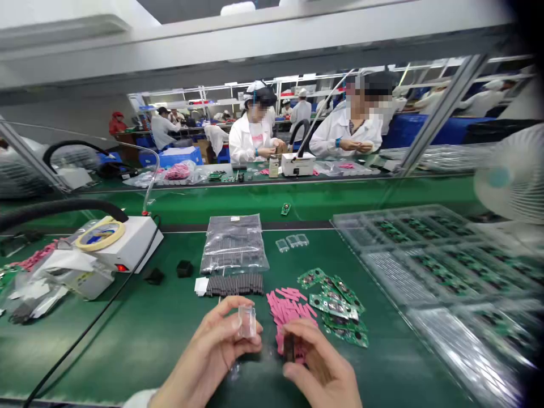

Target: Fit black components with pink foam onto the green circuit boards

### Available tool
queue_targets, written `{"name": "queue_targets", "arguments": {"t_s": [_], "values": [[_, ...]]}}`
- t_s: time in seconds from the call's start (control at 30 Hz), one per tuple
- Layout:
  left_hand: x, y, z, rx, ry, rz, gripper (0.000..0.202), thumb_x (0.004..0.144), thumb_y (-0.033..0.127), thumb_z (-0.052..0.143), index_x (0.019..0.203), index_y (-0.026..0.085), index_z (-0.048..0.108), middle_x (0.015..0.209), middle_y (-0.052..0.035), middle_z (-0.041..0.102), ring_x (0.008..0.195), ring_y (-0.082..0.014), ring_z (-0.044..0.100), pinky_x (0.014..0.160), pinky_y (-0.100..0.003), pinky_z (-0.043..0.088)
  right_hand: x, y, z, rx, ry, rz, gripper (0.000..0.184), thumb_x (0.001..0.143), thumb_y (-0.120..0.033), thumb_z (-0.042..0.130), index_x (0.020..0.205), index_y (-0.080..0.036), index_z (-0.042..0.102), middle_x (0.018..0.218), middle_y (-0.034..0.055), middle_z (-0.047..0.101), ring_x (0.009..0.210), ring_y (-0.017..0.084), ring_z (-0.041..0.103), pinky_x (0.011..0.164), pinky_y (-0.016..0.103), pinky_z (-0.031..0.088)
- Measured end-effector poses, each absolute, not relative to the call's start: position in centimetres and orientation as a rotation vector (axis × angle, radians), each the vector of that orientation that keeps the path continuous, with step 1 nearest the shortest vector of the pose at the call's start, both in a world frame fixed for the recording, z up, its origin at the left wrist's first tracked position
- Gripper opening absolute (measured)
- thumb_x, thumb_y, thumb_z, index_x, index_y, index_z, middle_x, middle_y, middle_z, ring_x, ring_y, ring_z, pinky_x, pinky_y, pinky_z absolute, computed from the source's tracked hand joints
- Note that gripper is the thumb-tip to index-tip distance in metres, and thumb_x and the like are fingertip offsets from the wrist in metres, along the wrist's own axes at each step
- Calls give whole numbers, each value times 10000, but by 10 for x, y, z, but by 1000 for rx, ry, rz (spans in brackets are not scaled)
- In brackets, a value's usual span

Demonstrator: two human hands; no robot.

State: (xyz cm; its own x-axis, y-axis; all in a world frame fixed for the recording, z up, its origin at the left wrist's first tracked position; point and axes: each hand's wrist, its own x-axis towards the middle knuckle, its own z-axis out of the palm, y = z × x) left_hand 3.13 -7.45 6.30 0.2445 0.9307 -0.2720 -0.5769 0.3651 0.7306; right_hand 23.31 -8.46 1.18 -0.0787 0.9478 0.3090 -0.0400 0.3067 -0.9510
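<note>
My left hand (pixel 212 351) pinches a small clear plastic piece (pixel 247 322) between thumb and fingers, just above the green mat. Close beside it, my right hand (pixel 321 368) grips a small dark part (pixel 289 347) in closed fingers. Right behind the hands lies a heap of pink strips (pixel 289 309), and next to it a pile of green circuit boards (pixel 338 303). A row of dark strips (pixel 235 284) and a clear bag of them (pixel 234 243) lie farther back. Three small clear pieces (pixel 292 242) sit near the bag.
Clear trays of circuit boards (pixel 437 255) fill the right side. A white machine (pixel 123 243) with a tape roll (pixel 100 233) and black hose stands at left. A fan (pixel 510 175) is at far right. Across the green belt (pixel 297 198), people in white coats work.
</note>
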Motion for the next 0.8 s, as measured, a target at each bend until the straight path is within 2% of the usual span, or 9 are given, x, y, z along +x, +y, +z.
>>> {"name": "queue_targets", "arguments": {"t_s": [0.17,0.3,0.47,0.63,0.8], "values": [[47,-97,43,473,716,1145,256,833,260,742,1066,174,679,857,-75,729,753,-156,661,772,-306,529,217,-86,34,-785,-1400,1057,273,822,-342,801,1091,-339,752,1026,44,688,950,196,668,827,235,563],[52,-104,42,496,703,1135,206,846,266,738,1027,173,709,821,-49,703,747,-137,631,754,-278,524,212,-91,36,-775,-1433,1108,277,838,-389,780,1112,-381,743,1026,23,660,957,176,631,843,222,534],[51,-108,44,514,717,1109,211,841,278,748,1025,176,730,858,-54,719,765,-133,635,791,-273,522,214,-90,31,-820,-1497,1117,276,863,-312,760,1129,-380,729,1035,14,623,990,187,594,871,244,511],[50,-110,42,575,736,1093,246,840,283,765,1061,179,736,906,-81,759,834,-154,680,832,-260,512,212,-93,29,-904,-1637,1048,385,864,-144,725,1168,-381,702,1042,7,583,980,189,574,882,265,494],[53,-108,34,481,744,1095,303,760,304,841,1025,188,752,903,-94,773,807,-165,691,782,-261,531,218,-94,31,-965,-1822,976,538,862,-204,754,1347,-371,592,1129,30,569,980,203,584,881,310,507]]}}
